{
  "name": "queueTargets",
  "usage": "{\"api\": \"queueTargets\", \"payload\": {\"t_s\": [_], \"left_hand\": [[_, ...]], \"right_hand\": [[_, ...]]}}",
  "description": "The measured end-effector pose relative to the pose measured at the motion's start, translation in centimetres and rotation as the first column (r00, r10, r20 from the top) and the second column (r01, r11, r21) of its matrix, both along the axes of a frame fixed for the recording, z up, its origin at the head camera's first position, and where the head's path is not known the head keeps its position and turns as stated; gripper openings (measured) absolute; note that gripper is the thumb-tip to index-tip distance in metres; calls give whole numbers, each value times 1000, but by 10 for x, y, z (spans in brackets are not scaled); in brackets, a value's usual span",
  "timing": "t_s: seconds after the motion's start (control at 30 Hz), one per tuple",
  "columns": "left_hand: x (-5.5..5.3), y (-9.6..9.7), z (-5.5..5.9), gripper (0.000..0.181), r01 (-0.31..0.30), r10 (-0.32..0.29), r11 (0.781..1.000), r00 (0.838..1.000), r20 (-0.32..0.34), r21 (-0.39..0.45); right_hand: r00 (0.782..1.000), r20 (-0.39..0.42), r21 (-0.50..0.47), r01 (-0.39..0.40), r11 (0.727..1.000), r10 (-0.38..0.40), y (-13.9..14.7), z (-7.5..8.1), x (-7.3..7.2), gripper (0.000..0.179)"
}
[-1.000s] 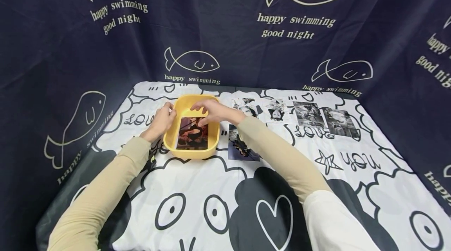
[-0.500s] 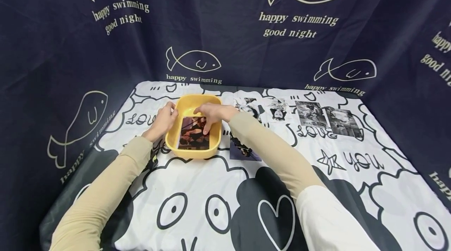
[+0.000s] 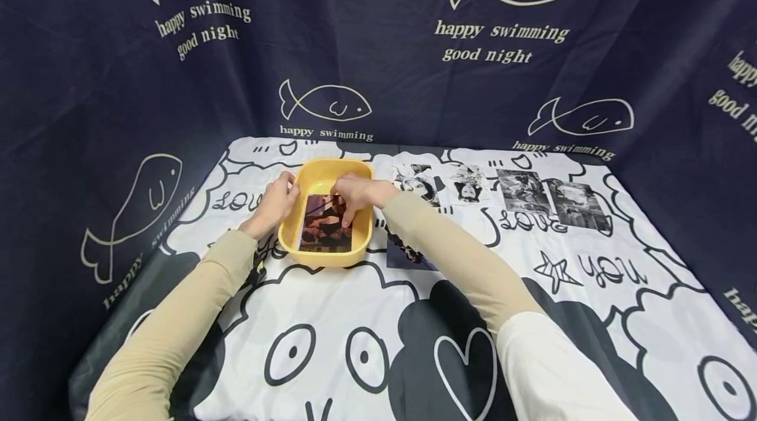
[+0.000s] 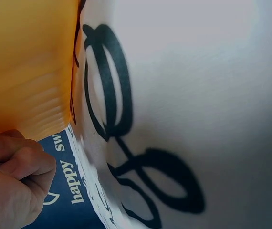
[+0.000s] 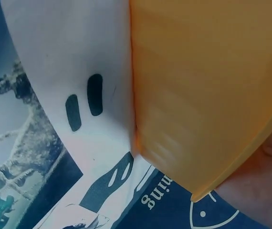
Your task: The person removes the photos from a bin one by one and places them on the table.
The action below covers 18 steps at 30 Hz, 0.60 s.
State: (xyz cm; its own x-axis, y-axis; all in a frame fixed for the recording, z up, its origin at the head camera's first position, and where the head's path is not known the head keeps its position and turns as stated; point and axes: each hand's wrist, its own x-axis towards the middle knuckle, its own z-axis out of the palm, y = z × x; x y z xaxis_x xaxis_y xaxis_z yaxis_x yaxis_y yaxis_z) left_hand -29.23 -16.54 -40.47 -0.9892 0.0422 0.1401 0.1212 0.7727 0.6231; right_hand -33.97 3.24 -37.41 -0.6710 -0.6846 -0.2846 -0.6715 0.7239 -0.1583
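A yellow plastic basin (image 3: 324, 259) stands on the patterned cloth, with a dark reddish-brown photo print (image 3: 325, 234) lying inside it. My left hand (image 3: 275, 203) grips the basin's left wall, and in the left wrist view its fingers are curled at the basin's edge. Over the right rim reaches my right hand (image 3: 359, 195), its thumb on the photo and its curled fingers at the photo's far right corner, pinching it. In the right wrist view the basin's outer wall hides most of that hand.
Right of the basin, a blue-toned photo (image 3: 408, 260) lies partly under the right forearm. Several black-and-white prints, including a portrait (image 3: 469, 188) and a scene (image 3: 576, 205), form a row at the back right. A dark curtain (image 3: 402, 46) hangs behind the table.
My right hand has moved down inside the basin, from hovering over the photo to its far right corner, with fingers and thumb drawing together. The left hand stays at the basin's left side.
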Motion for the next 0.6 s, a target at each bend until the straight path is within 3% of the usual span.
{"api": "queueTargets", "payload": {"t_s": [0.27, 0.6], "left_hand": [[-1, 0, 0, 22, -7, 7, 1000, 1000, -1, 1], [-1, -1, -2, 20, -10, 10, 1000, 1000, -11, 5]], "right_hand": [[999, -25, -45, 22, 999, -23, 2, -1, 3, 79], [999, 43, -121, 5, 993, 1, 2, 0, 0, 77]]}}
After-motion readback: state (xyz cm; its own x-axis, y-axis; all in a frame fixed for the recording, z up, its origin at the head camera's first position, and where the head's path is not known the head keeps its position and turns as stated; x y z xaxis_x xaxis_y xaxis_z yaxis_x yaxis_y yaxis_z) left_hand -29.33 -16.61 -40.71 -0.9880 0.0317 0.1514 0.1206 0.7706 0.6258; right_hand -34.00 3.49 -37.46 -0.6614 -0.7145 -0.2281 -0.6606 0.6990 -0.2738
